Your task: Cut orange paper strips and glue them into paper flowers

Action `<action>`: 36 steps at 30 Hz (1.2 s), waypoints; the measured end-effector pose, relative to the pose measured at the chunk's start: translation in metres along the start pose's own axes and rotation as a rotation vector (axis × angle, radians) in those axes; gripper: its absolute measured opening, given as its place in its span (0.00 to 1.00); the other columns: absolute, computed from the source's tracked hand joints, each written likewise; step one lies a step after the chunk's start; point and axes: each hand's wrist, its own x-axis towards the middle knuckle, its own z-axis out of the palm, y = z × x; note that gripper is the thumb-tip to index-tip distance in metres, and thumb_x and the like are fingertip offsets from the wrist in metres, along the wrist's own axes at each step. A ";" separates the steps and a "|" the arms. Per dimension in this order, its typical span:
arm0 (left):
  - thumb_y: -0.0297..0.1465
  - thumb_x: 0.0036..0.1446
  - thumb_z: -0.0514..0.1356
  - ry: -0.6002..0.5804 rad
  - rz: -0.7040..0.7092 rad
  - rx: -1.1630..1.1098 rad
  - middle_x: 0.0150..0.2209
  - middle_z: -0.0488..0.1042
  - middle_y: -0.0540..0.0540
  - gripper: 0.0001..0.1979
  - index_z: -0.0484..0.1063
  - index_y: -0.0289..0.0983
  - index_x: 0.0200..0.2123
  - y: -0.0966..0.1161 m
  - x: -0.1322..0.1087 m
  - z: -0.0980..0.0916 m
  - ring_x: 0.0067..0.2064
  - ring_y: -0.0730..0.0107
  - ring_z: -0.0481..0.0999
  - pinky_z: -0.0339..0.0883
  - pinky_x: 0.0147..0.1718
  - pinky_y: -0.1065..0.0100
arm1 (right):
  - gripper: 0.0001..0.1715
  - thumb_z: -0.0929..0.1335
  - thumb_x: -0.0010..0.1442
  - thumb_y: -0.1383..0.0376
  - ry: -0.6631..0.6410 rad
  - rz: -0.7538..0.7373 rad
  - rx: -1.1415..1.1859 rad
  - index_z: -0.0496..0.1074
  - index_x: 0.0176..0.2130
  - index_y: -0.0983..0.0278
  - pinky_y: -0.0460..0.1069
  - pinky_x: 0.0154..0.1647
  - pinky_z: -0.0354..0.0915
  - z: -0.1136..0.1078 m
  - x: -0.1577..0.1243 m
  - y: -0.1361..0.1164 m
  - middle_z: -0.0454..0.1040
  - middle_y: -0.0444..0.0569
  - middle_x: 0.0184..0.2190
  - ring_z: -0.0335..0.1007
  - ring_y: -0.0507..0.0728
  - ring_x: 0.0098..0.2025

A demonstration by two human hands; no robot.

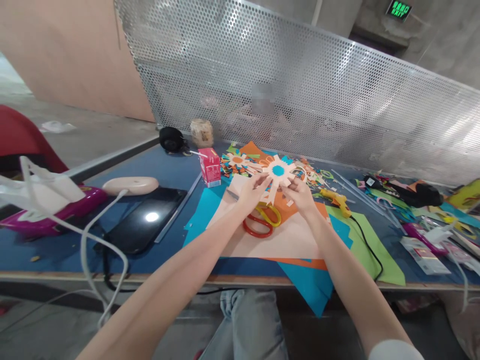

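Note:
A pale paper flower (278,171) with a blue centre and two hanging strips is held up between both hands. My left hand (255,189) pinches its lower left edge. On the lower right, my right hand (298,192) grips it by thumb and fingers. Beneath the hands lie scissors (258,226) with one red and one yellow handle loop, their blades partly hidden. They rest on a pale paper sheet (236,245) stacked over orange and blue sheets. Behind, another paper flower (238,160) with an orange centre lies among cut scraps.
A yellow glue gun (339,201) with a black cable lies right of my right hand. On the left are a pink drink carton (210,167) and a black phone (144,220). White cables cross the left edge. A perforated metal screen (318,90) stands behind the table.

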 end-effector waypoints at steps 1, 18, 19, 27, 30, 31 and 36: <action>0.38 0.49 0.59 0.011 0.016 0.047 0.38 0.76 0.43 0.15 0.72 0.35 0.37 0.000 0.001 -0.001 0.40 0.66 0.74 0.66 0.38 0.67 | 0.22 0.72 0.39 0.61 -0.001 0.009 0.006 0.70 0.37 0.62 0.45 0.25 0.65 0.001 -0.001 0.000 0.75 0.44 0.32 0.71 0.52 0.31; 0.33 0.48 0.60 -0.025 0.072 0.110 0.37 0.77 0.45 0.12 0.74 0.35 0.37 0.000 -0.004 0.003 0.36 0.68 0.75 0.69 0.37 0.68 | 0.29 0.73 0.37 0.61 0.217 0.110 0.037 0.65 0.40 0.62 0.49 0.38 0.66 0.000 0.000 0.002 0.76 0.44 0.30 0.72 0.54 0.36; 0.33 0.48 0.60 -0.024 0.073 0.101 0.38 0.77 0.45 0.12 0.74 0.35 0.37 -0.001 -0.004 0.003 0.37 0.68 0.75 0.69 0.38 0.68 | 0.29 0.73 0.37 0.61 0.224 0.110 0.048 0.64 0.40 0.62 0.48 0.37 0.66 0.000 0.000 0.002 0.76 0.43 0.30 0.72 0.54 0.35; 0.35 0.48 0.59 -0.053 0.032 0.041 0.35 0.77 0.45 0.16 0.73 0.35 0.40 -0.007 -0.006 0.005 0.35 0.68 0.76 0.69 0.36 0.68 | 0.24 0.73 0.36 0.61 0.235 0.034 0.100 0.63 0.33 0.62 0.45 0.25 0.63 0.000 0.001 0.001 0.73 0.40 0.24 0.70 0.52 0.26; 0.38 0.49 0.59 -0.085 0.014 0.028 0.35 0.77 0.44 0.17 0.72 0.34 0.41 -0.005 -0.008 0.008 0.34 0.67 0.76 0.69 0.35 0.67 | 0.24 0.73 0.36 0.62 0.271 -0.011 0.120 0.63 0.34 0.61 0.46 0.30 0.64 0.000 0.000 0.000 0.74 0.40 0.24 0.70 0.52 0.27; 0.39 0.49 0.59 -0.095 0.011 0.015 0.35 0.77 0.44 0.18 0.72 0.34 0.41 -0.004 -0.009 0.009 0.35 0.67 0.76 0.69 0.35 0.67 | 0.24 0.73 0.36 0.63 0.277 -0.018 0.122 0.62 0.34 0.61 0.47 0.32 0.65 0.000 0.000 0.000 0.74 0.40 0.25 0.71 0.52 0.28; 0.40 0.47 0.61 -0.089 -0.001 -0.023 0.38 0.77 0.43 0.19 0.72 0.34 0.39 -0.005 -0.009 0.009 0.38 0.65 0.75 0.69 0.39 0.66 | 0.25 0.73 0.36 0.64 0.266 -0.014 0.135 0.61 0.34 0.60 0.48 0.35 0.65 0.000 -0.001 -0.003 0.74 0.40 0.26 0.71 0.52 0.30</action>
